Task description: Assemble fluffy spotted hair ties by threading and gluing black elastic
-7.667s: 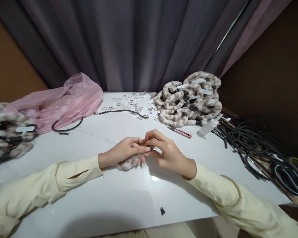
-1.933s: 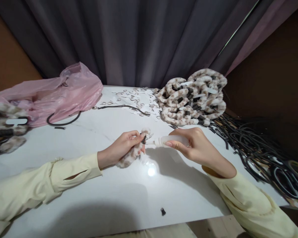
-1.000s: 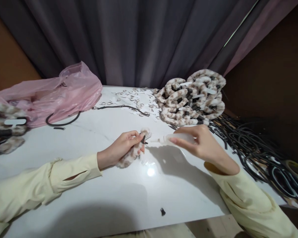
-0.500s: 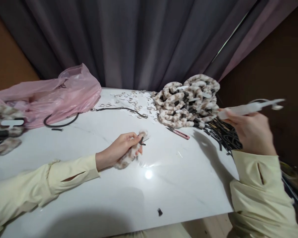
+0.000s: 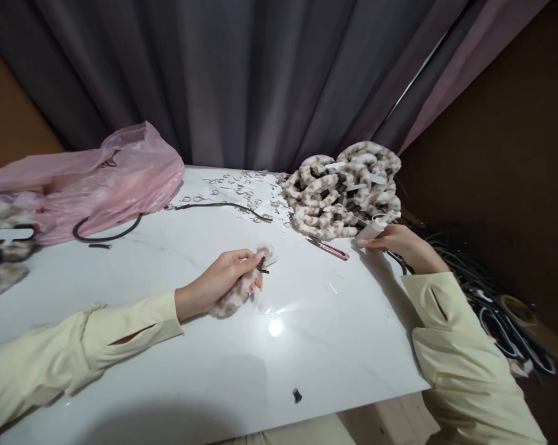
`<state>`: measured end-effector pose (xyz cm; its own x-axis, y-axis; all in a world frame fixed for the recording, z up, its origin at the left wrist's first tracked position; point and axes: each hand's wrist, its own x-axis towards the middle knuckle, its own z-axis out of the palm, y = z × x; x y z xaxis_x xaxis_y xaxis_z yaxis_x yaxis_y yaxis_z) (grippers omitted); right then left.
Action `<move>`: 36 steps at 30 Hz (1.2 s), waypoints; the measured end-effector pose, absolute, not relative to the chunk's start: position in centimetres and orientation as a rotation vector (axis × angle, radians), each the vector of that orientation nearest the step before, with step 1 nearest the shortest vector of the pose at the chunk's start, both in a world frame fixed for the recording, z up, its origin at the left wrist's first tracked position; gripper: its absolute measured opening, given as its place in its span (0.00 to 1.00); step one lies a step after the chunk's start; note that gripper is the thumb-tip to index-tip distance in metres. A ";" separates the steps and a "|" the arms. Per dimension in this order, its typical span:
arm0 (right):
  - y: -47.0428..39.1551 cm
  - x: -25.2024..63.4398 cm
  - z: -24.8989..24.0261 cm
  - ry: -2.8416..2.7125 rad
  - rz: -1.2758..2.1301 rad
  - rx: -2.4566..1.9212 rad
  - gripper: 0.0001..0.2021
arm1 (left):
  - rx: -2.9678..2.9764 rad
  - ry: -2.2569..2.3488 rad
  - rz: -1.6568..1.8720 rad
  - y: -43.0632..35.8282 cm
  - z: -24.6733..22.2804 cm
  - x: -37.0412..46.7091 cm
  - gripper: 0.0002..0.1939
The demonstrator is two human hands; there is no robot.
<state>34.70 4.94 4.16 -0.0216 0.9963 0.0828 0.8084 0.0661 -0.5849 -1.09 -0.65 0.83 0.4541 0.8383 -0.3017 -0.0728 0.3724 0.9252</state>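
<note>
My left hand (image 5: 223,278) is closed round a brown-and-white fluffy piece (image 5: 235,298) above the middle of the white table (image 5: 190,371). A short black cord end sticks out by its thumb. On the right, my right hand (image 5: 401,244) grips a translucent white bottle (image 5: 370,231), low beside a heap of fluffy rings (image 5: 329,191). The bottle's base is close to the tabletop; whether it touches cannot be told. A pink snipping tool (image 5: 332,248) lies left of the bottle.
A pink plastic bag (image 5: 135,173) lies at the back left, near more fluffy pieces (image 5: 5,247). Small metal rings and white tags (image 5: 246,191) are scattered at the back. Black cords (image 5: 455,253) lie at the right. A small black piece (image 5: 297,395) is near the front edge.
My right hand has come down and to the left with the bottle, which is now beside the fluffy heap. My left hand keeps its hold on the fluffy piece. The view has shifted slightly.
</note>
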 end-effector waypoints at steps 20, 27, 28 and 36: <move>2.8 23.6 3.4 -2.571 -0.115 -1.714 0.09 | 1.056 0.834 0.745 -0.2 1.2 -1.4 0.15; 1.9 24.9 7.0 -2.499 0.238 -1.733 0.09 | 1.109 0.822 0.862 0.1 2.5 -1.8 0.14; 2.0 25.5 7.1 -2.452 0.137 -1.833 0.08 | 1.107 0.833 0.861 0.1 2.5 -1.8 0.14; 2.5 26.5 7.0 -2.262 0.062 -1.955 0.13 | 1.020 0.872 0.927 0.6 1.9 -1.9 0.15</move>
